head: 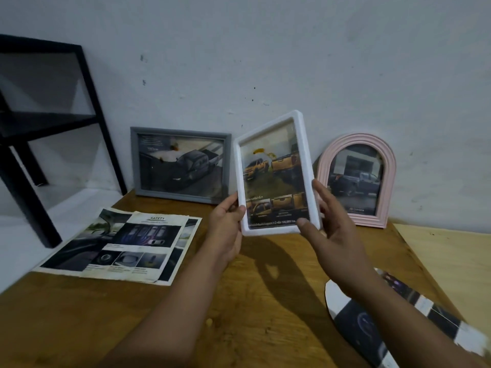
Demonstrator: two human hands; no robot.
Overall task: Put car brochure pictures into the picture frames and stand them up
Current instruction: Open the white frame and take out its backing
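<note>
- White frame: you hold it off the desk, tilted with its top leaning right, between the grey frame and the pink arched frame. A yellow-truck brochure picture already sits behind its glazing.
- Left hand: its grip pinches the frame's lower left edge, thumb on the front, fingers behind.
- Right hand: its grip closes on the lower right corner, thumb on the bottom rim, fingers along the right side.
- Standing frames: both lean at the wall, each with a truck picture inside; judged from this, the white frame is the last to be stood up.
- Risk, tipping: set down tilted as it is, the frame would likely fall flat or slide on the wood.
- Risk, collision: the gap between the neighbours looks narrow, so a careless placement could knock either one over.
- Risk, slip: both grips sit low, leaving the top unsupported.
- Hidden: the frame's back and any stand or prop cannot be seen, nor whether the backing is fastened.
- Unclear: the print on the loose brochure pages at left is mostly illegible, and the cut brochure scrap at lower right is partly covered by your forearm and cropped.
</note>
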